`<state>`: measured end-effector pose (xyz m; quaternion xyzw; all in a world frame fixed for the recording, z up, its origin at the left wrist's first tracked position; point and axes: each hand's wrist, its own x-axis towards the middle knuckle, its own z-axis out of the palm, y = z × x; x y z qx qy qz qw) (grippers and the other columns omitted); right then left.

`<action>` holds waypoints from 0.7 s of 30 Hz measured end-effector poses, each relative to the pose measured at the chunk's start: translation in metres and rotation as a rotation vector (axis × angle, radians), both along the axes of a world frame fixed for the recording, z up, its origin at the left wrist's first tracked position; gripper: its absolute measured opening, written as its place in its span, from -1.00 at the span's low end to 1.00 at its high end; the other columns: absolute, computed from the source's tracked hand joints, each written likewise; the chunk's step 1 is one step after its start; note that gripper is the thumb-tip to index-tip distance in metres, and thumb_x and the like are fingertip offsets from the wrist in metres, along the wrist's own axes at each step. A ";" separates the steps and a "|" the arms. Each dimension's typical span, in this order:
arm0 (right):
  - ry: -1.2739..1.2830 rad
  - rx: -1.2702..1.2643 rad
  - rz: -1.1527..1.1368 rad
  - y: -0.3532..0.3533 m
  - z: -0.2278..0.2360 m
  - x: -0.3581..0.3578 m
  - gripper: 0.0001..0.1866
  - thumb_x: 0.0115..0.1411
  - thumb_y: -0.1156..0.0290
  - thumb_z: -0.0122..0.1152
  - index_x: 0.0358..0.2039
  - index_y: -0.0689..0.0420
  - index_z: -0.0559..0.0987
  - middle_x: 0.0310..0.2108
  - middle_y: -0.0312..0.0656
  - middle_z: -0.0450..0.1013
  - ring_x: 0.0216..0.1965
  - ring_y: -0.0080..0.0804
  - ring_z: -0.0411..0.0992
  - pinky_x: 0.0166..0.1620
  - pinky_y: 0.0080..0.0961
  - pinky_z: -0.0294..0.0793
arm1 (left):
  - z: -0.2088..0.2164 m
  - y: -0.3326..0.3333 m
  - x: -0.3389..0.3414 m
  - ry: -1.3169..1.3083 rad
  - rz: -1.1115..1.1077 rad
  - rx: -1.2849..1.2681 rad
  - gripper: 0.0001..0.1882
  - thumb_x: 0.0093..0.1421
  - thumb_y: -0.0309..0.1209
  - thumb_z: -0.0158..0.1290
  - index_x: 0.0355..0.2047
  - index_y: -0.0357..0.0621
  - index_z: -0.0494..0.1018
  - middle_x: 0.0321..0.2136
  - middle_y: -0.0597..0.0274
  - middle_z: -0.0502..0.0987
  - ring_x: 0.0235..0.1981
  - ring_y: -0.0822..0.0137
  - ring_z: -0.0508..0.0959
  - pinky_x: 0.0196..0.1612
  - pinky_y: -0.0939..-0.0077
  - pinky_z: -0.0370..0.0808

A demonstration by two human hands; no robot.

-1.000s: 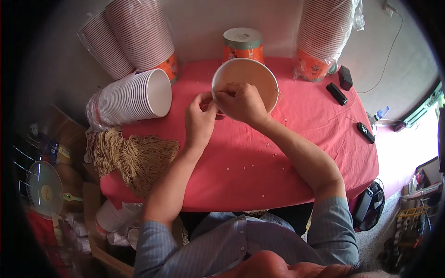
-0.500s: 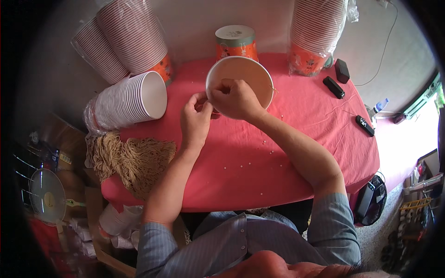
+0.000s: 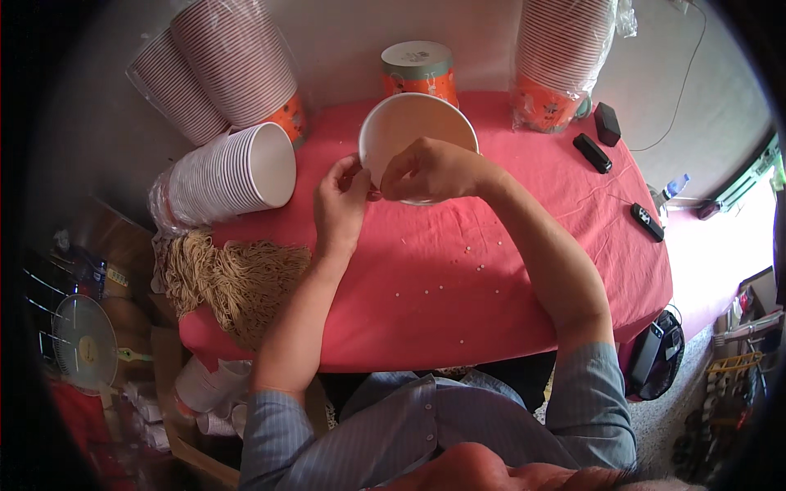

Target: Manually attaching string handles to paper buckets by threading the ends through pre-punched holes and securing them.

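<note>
A large white-lined paper bucket (image 3: 419, 123) is held at the middle of the far half of the table, its round mouth facing me. My left hand (image 3: 340, 214) grips its left side near the rim, thumb and fingertips closed there. In front of the mouth, beside the lower left rim, my right hand (image 3: 430, 170) is closed with fingers curled together. What lies between those fingers is hidden. Left of my left forearm a thick bundle of beige cords (image 3: 233, 282) hangs over the table's edge. Small white bits (image 3: 441, 287) are scattered on the red cloth.
An upturned orange-and-green bucket (image 3: 417, 72) stands behind. Wrapped bucket stacks rise at back left (image 3: 233, 61) and back right (image 3: 565, 49); another stack (image 3: 225, 176) lies sideways. Small black devices (image 3: 591, 153) sit right on the red tablecloth (image 3: 393, 323). A cardboard box (image 3: 176, 409) stands below left.
My right hand has come from inside the bucket's mouth toward me and lower, its wrist swinging up and right. The bucket has shifted slightly away and left. My left hand keeps its grip.
</note>
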<state>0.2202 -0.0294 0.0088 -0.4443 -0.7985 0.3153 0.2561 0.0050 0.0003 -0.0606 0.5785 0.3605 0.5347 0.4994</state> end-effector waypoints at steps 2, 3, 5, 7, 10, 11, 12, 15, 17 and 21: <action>-0.014 0.028 -0.033 0.003 -0.004 -0.001 -0.80 0.29 0.30 0.41 -0.22 0.15 0.81 -0.31 -0.19 0.73 -0.28 -0.49 0.64 -0.09 -0.38 0.63 | 0.001 -0.003 0.003 -0.015 0.004 -0.007 -0.67 0.45 -0.50 0.13 0.15 -0.41 0.56 -0.14 0.07 0.71 -0.29 0.34 0.73 -0.19 0.43 0.74; 0.059 0.085 -0.146 0.004 -0.008 -0.004 -0.79 0.28 0.31 0.40 -0.18 0.15 0.80 -0.30 -0.16 0.73 -0.27 -0.44 0.66 -0.10 -0.36 0.64 | 0.002 -0.004 0.005 -0.031 0.011 -0.012 -0.67 0.46 -0.50 0.13 0.17 -0.41 0.56 -0.12 0.07 0.71 -0.27 0.34 0.73 -0.18 0.43 0.74; 0.131 0.141 -0.263 0.006 -0.012 -0.006 -0.77 0.28 0.31 0.40 -0.14 0.15 0.80 -0.30 -0.14 0.73 -0.26 -0.39 0.69 -0.10 -0.34 0.65 | 0.005 -0.010 0.007 -0.029 0.008 -0.009 -0.66 0.46 -0.51 0.13 0.18 -0.41 0.55 -0.12 0.08 0.71 -0.26 0.34 0.73 -0.17 0.42 0.74; 0.161 0.220 -0.301 0.007 -0.014 -0.006 -0.74 0.27 0.31 0.40 -0.10 0.16 0.78 -0.28 -0.10 0.74 -0.23 -0.29 0.72 -0.11 -0.31 0.66 | 0.006 -0.011 0.009 -0.028 0.006 -0.007 -0.66 0.46 -0.51 0.13 0.19 -0.40 0.55 -0.12 0.09 0.70 -0.25 0.35 0.73 -0.16 0.42 0.74; 0.143 0.263 -0.311 0.009 -0.019 -0.008 -0.75 0.27 0.30 0.41 -0.13 0.16 0.77 -0.28 -0.09 0.74 -0.23 -0.28 0.72 -0.11 -0.33 0.67 | 0.006 -0.013 0.008 -0.011 -0.003 0.008 -0.65 0.47 -0.53 0.12 0.21 -0.40 0.54 -0.13 0.11 0.70 -0.24 0.35 0.73 -0.14 0.42 0.74; 0.144 0.261 -0.311 0.010 -0.020 -0.009 -0.75 0.27 0.30 0.41 -0.13 0.16 0.77 -0.28 -0.09 0.74 -0.23 -0.28 0.72 -0.11 -0.33 0.67 | 0.007 -0.012 0.009 -0.009 -0.005 0.013 -0.65 0.47 -0.53 0.12 0.21 -0.40 0.53 -0.14 0.12 0.69 -0.24 0.36 0.72 -0.14 0.42 0.74; 0.130 0.244 -0.311 0.011 -0.021 -0.010 -0.76 0.26 0.31 0.41 -0.14 0.16 0.77 -0.28 -0.09 0.74 -0.23 -0.27 0.72 -0.11 -0.32 0.67 | 0.007 -0.012 0.009 -0.008 -0.007 0.019 -0.64 0.47 -0.53 0.12 0.22 -0.39 0.53 -0.16 0.14 0.69 -0.23 0.36 0.72 -0.14 0.42 0.73; 0.108 0.230 -0.303 0.012 -0.024 -0.011 -0.76 0.27 0.30 0.40 -0.14 0.16 0.76 -0.28 -0.09 0.74 -0.23 -0.27 0.72 -0.10 -0.32 0.67 | 0.007 -0.012 0.008 0.046 -0.012 0.040 -0.63 0.46 -0.54 0.13 0.24 -0.35 0.53 -0.18 0.16 0.69 -0.23 0.38 0.72 -0.14 0.42 0.73; 0.100 0.232 -0.292 0.009 -0.023 -0.012 -0.76 0.28 0.29 0.39 -0.14 0.15 0.76 -0.28 -0.09 0.74 -0.23 -0.26 0.72 -0.11 -0.32 0.66 | 0.005 -0.012 0.008 0.034 -0.025 0.040 -0.62 0.45 -0.55 0.14 0.25 -0.33 0.53 -0.18 0.16 0.68 -0.23 0.39 0.71 -0.14 0.43 0.73; 0.134 0.171 -0.241 0.002 -0.017 -0.013 -0.72 0.33 0.23 0.34 -0.09 0.14 0.75 -0.22 -0.10 0.74 -0.19 -0.26 0.71 -0.07 -0.31 0.65 | 0.003 -0.014 0.008 0.055 -0.035 0.048 -0.61 0.44 -0.57 0.14 0.26 -0.30 0.53 -0.19 0.17 0.68 -0.23 0.40 0.71 -0.13 0.44 0.72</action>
